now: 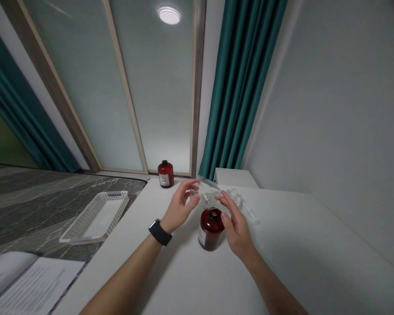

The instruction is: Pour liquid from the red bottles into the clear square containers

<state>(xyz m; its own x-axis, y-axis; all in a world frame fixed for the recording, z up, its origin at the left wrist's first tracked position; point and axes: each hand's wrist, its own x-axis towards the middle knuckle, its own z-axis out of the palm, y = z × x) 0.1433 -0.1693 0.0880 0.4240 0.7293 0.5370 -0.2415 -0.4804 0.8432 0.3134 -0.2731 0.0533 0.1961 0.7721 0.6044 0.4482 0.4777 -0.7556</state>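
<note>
A white table (282, 262) fronts frosted glass doors (157, 96) and a teal curtain (241, 87). A left hand (180, 209) and right hand (237, 225), fingers parted, flank clear plastic (207, 200) just behind a red-brown bottle (211, 234); whether either grips cannot be told. A black-capped bottle (166, 175) stands beyond, a basket (85, 240) left.

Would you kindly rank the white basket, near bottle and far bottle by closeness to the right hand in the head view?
1. Near bottle: just left of the right hand.
2. Far bottle: farther left, on the table.
3. White basket: off the table's left edge.
</note>
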